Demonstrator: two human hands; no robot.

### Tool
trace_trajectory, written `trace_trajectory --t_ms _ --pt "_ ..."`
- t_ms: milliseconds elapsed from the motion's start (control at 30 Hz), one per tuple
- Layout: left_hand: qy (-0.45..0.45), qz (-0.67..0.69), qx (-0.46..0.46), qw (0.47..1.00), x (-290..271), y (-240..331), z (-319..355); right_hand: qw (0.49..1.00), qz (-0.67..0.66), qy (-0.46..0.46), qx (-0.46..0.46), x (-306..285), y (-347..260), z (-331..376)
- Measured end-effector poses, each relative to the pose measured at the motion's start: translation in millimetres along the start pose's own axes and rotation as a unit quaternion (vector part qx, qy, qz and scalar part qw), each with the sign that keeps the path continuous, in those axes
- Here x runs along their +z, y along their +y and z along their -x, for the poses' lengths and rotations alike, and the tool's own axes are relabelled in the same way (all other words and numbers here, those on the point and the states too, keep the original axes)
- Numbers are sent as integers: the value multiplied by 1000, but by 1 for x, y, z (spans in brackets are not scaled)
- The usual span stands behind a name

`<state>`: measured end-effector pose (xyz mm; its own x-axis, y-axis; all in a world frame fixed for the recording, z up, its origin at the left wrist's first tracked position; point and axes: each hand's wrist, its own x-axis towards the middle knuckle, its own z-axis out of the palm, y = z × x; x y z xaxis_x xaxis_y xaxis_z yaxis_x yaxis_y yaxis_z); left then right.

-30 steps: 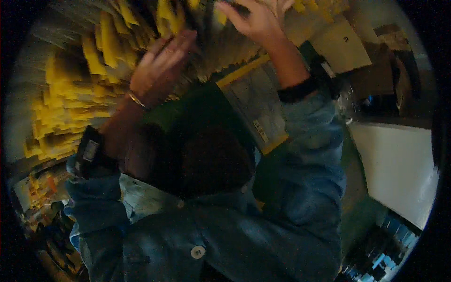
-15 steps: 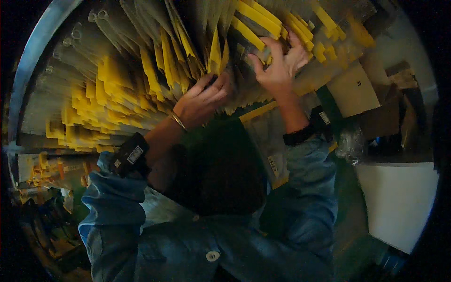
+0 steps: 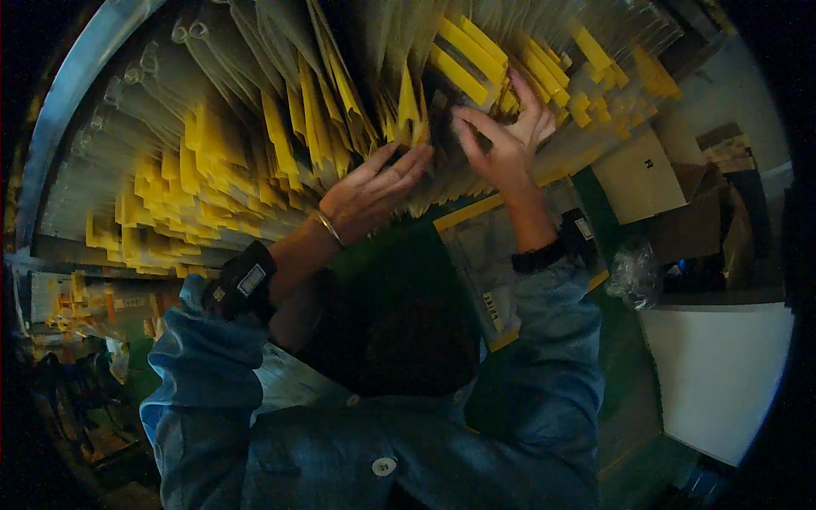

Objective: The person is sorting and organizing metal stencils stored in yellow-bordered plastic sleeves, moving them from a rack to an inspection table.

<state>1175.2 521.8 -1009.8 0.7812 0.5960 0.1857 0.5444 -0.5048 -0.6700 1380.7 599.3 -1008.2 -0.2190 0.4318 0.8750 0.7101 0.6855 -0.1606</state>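
Note:
Many clear plastic sheets or bags with yellow lower edges (image 3: 217, 140) hang in close rows along the far side. My left hand (image 3: 374, 187), a bangle on its wrist, has its fingers drawn together at the bottom of a folded yellow-edged bag (image 3: 410, 106); the exact grip is partly hidden. To the right, my right hand (image 3: 508, 149) is raised with thumb and index finger apart. Its upper fingertips reach beside another group of yellow edges (image 3: 476, 55), and nothing shows between thumb and index finger.
A flat clear sheet with a yellow border (image 3: 476, 255) lies below my right hand, on a green surface (image 3: 395, 255). On the right are an opened cardboard box (image 3: 642, 174), crumpled clear plastic (image 3: 633, 274) and a white panel (image 3: 718, 374). A metal rail (image 3: 72, 81) curves along the left.
My left hand has shifted slightly right along with the yellow-edged bag. My right hand has drawn a little down from the yellow edges, its thumb and index finger still apart.

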Motion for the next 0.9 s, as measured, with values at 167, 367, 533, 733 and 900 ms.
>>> trace_trajectory --t_ms 167,367,533,733,900 --pt "42 37 5 998 -4 0 -5 999 -31 -37 14 -11 -4 0" --pt "1 -1 -22 1000 -4 7 4 999 -22 -37 31 -12 -16 -6" --pt "-70 13 -2 997 -14 7 -1 1000 22 -6 10 -5 -1 -1" --pt "-36 44 -12 998 -12 4 7 999 31 9 12 -5 4 -1" --pt "-3 33 -53 998 3 22 -9 996 40 80 -4 1 1 7"
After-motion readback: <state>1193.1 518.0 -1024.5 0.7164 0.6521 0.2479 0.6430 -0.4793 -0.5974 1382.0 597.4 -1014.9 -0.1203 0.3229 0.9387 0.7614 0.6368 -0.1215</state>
